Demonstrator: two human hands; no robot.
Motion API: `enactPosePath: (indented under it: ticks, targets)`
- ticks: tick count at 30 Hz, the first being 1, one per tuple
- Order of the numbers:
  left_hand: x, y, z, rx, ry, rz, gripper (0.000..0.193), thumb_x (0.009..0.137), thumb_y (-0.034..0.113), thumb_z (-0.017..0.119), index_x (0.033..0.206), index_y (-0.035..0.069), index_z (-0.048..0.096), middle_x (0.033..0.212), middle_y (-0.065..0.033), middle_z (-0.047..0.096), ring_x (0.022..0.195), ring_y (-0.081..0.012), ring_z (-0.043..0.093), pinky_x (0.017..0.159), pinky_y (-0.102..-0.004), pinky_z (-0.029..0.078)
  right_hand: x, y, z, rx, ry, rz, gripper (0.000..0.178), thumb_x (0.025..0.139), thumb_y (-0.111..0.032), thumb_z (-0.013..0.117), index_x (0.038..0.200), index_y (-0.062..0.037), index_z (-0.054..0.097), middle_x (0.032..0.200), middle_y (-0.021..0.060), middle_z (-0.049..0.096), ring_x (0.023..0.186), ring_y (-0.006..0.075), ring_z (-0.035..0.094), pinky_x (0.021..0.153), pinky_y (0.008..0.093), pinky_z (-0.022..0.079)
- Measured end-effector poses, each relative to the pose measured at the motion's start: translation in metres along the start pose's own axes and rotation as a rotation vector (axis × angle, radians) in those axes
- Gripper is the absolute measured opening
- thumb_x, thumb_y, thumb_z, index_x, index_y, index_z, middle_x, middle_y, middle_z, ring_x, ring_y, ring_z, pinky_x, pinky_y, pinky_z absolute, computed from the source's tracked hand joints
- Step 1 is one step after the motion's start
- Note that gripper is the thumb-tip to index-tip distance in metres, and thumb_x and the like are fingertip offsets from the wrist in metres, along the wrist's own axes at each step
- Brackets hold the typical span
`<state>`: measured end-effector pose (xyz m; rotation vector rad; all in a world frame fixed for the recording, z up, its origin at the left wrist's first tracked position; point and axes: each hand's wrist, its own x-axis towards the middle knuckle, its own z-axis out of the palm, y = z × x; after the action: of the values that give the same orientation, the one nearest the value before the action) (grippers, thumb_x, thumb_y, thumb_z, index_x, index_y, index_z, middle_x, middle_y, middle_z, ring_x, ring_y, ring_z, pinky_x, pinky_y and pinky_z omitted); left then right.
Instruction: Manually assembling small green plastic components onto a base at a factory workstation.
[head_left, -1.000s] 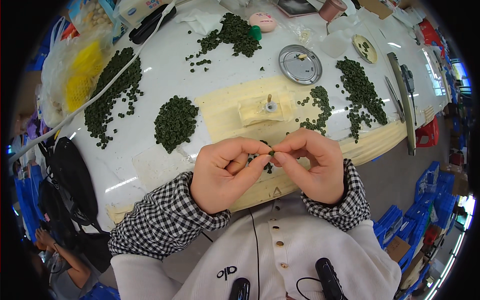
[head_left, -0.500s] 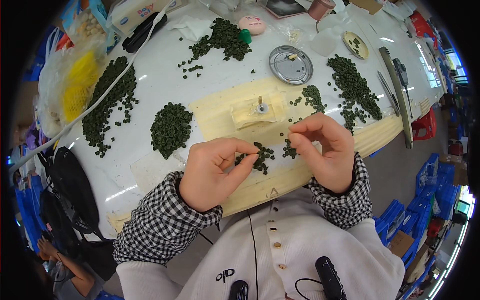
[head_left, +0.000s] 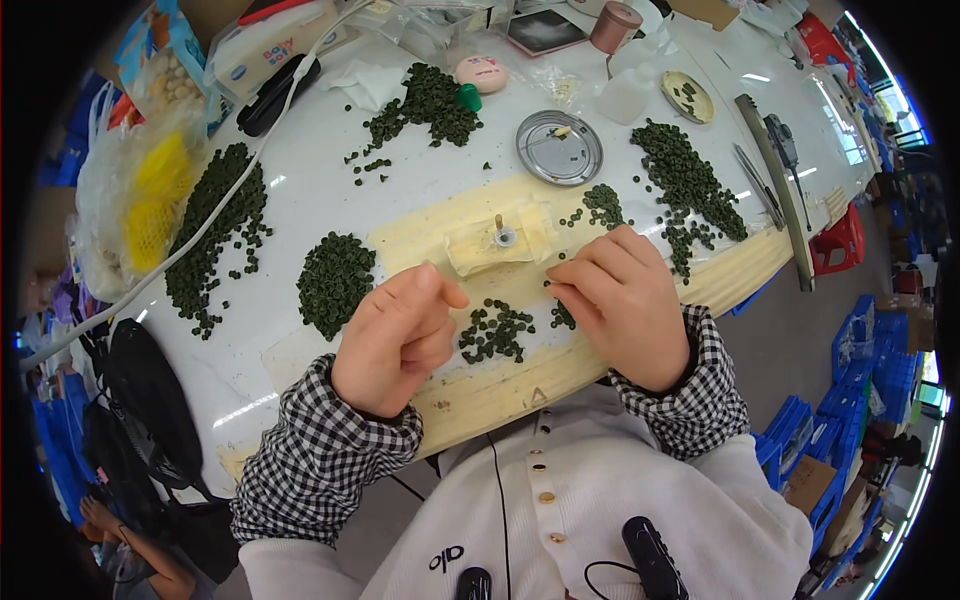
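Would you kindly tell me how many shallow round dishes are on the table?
2: the silver dish beyond the right hand, and the cream dish farther right, holding green pieces. Others may be hidden.

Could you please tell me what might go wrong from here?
The loose cluster of small, round, dark green pieces lies between the bare left hand and bare right hand, so either might scatter it.
A denser heap of dark green pieces sits just beside the left hand, so a sideways brush could spread it.
The pale yellow rectangular block with an upright peg stands near the right hand and might get bumped.
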<state>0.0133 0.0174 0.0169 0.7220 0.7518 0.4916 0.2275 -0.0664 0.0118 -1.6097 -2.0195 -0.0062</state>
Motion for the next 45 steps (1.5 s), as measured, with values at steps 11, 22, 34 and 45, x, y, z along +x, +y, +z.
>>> enactPosePath:
  ticks: [11, 22, 34, 45]
  targets:
    - [0.000, -0.003, -0.009, -0.283, -0.231, -0.051, 0.063, 0.099, 0.052, 0.022, 0.068, 0.006, 0.052, 0.048, 0.0051, 0.022, 0.040, -0.0084, 0.015, 0.039, -0.0231, 0.016, 0.008, -0.007, -0.002, -0.347, -0.121, -0.292, 0.008, 0.063, -0.011, 0.057, 0.068, -0.0047, 0.054, 0.068, 0.0043, 0.045, 0.071, 0.0189, 0.047, 0.065, 0.0285, 0.040]
    - [-0.007, -0.004, 0.003, -0.402, -0.179, -0.059, 0.016, 0.092, 0.016, 0.042, 0.092, 0.003, 0.053, 0.084, -0.0044, 0.047, 0.078, -0.0149, 0.042, 0.068, -0.0268, 0.036, 0.001, -0.010, -0.008, 0.273, 0.112, 0.051, 0.014, 0.071, -0.001, 0.070, 0.078, -0.0030, 0.059, 0.070, 0.0087, 0.056, 0.063, 0.0244, 0.058, 0.054, 0.0323, 0.047]
    - [-0.007, -0.010, 0.001, -0.229, -0.312, -0.115, 0.019, 0.095, -0.001, 0.037, 0.107, -0.001, 0.051, 0.126, -0.0185, 0.051, 0.115, -0.0235, 0.053, 0.099, -0.0318, 0.044, 0.010, -0.015, -0.003, 0.430, 0.151, -0.051, 0.031, 0.066, 0.009, 0.066, 0.095, -0.0006, 0.066, 0.083, 0.0091, 0.063, 0.069, 0.0223, 0.061, 0.059, 0.0294, 0.051]
    - [-0.006, -0.009, -0.011, -0.079, -0.294, -0.192, 0.015, 0.094, 0.013, 0.054, 0.098, 0.000, 0.061, 0.082, -0.0087, 0.067, 0.069, -0.0105, 0.065, 0.059, -0.0173, 0.052, 0.010, -0.023, -0.003, 0.565, 0.162, 0.073, 0.022, 0.071, 0.008, 0.066, 0.091, -0.0003, 0.065, 0.079, 0.0101, 0.064, 0.068, 0.0227, 0.064, 0.059, 0.0281, 0.051]
